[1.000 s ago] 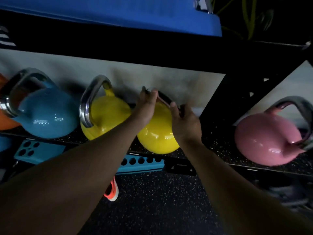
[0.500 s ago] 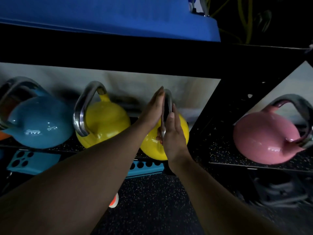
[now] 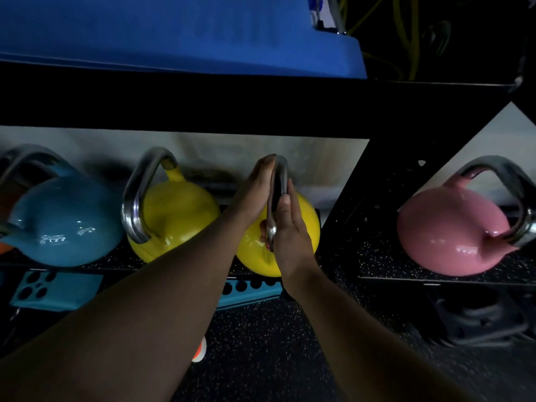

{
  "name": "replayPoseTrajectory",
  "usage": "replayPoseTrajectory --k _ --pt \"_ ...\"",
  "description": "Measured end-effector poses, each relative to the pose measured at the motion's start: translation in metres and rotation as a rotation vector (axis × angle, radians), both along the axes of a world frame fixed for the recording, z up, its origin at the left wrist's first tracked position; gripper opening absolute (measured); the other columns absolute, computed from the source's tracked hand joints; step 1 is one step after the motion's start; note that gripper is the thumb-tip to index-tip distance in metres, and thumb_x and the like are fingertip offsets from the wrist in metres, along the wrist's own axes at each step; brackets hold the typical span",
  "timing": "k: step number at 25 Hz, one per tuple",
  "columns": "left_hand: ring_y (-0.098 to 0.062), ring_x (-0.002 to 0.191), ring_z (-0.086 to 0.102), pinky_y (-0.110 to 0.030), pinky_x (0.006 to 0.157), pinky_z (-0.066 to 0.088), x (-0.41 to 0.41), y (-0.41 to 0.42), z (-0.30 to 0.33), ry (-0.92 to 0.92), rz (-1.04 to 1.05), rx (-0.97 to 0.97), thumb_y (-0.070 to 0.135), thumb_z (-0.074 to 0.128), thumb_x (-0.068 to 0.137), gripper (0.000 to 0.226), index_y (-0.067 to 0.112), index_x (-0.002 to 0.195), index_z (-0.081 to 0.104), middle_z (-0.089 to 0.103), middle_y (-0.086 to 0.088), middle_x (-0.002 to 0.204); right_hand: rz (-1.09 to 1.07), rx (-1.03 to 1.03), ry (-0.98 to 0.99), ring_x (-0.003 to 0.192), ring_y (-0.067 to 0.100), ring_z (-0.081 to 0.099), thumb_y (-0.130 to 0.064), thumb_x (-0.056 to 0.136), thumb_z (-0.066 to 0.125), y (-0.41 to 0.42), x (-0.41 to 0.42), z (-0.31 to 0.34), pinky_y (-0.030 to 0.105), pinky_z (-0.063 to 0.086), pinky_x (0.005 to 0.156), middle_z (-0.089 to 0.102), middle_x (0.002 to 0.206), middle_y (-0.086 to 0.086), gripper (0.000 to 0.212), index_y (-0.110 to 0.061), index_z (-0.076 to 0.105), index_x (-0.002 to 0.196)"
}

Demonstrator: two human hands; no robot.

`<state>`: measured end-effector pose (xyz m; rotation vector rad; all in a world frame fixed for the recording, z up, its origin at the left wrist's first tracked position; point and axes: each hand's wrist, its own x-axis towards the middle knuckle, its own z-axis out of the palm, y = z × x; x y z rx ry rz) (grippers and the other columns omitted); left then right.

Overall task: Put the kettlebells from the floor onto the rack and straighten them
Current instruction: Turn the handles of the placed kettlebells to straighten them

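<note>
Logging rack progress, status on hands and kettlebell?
Left hand and right hand pressed flat either side of the handle, not gripping. Right yellow kettlebell on the rack shelf. Nothing in the way.

Dim room, black speckled rubber floor (image 3: 269,343), pale wall (image 3: 226,152), blue mat (image 3: 174,33) overhead.
</note>
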<state>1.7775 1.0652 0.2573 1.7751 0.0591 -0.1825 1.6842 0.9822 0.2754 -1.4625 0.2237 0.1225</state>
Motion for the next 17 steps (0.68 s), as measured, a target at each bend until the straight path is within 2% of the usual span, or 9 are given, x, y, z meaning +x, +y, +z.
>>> replayPoseTrajectory --k 1,3,6,10,14,17 --pt "-0.023 0.129 0.05 -0.042 0.11 0.039 -0.0012 -0.0004 0.0012 0.014 0.002 0.004 0.055 0.024 0.101 0.052 0.031 0.144 0.043 0.051 -0.01 0.145 0.0 -0.011 -0.007 0.073 -0.004 0.06 -0.046 0.104 0.028 -0.0015 -0.0005 -0.0001 0.022 0.051 0.068 0.066 0.088 -0.032 0.045 -0.047 0.026 0.149" --pt "-0.024 0.128 0.05 -0.044 0.109 0.039 -0.0031 -0.0022 0.0043 0.031 0.011 0.007 0.057 0.024 0.1 0.054 0.031 0.144 0.042 0.051 -0.011 0.144 0.018 -0.02 -0.013 0.068 0.002 0.059 -0.046 0.104 0.027 -0.0051 0.0007 0.0014 0.024 0.05 0.064 0.066 0.083 -0.024 0.045 -0.048 0.026 0.149" --pt "-0.026 0.127 0.051 -0.046 0.109 0.04 -0.0042 -0.0027 0.0045 0.047 0.021 0.007 0.058 0.024 0.1 0.055 0.032 0.144 0.043 0.052 -0.012 0.143 0.065 -0.004 -0.011 0.07 0.016 0.057 -0.046 0.104 0.025 -0.0072 0.0022 0.0032 0.035 0.047 0.062 0.063 0.083 -0.001 0.045 -0.048 0.024 0.149" --pt "-0.028 0.126 0.052 -0.046 0.108 0.041 -0.0044 -0.0037 0.0036 0.067 0.042 0.008 0.06 0.024 0.099 0.055 0.034 0.143 0.043 0.053 -0.013 0.142 0.064 0.029 -0.009 0.068 0.017 0.055 -0.044 0.105 0.026 -0.0076 0.0032 0.0029 0.033 0.047 0.058 0.063 0.087 0.004 0.044 -0.048 0.027 0.149" --pt "-0.029 0.125 0.053 -0.039 0.102 0.042 -0.0054 -0.0033 0.002 0.069 0.035 0.038 0.06 0.022 0.099 0.055 0.034 0.144 0.041 0.053 -0.014 0.141 0.074 0.019 0.0 0.068 0.016 0.056 -0.044 0.105 0.025 -0.009 0.0043 0.0029 0.027 0.047 0.054 0.063 0.094 0.01 0.044 -0.048 0.026 0.148" --pt "-0.029 0.124 0.053 -0.044 0.105 0.042 -0.0046 -0.0031 0.0025 0.066 0.034 0.044 0.058 0.022 0.1 0.054 0.032 0.144 0.041 0.054 -0.015 0.14 0.092 0.002 0.008 0.072 0.016 0.059 -0.046 0.104 0.024 -0.0102 0.0043 0.0029 0.029 0.048 0.057 0.065 0.101 0.012 0.044 -0.051 0.025 0.148"
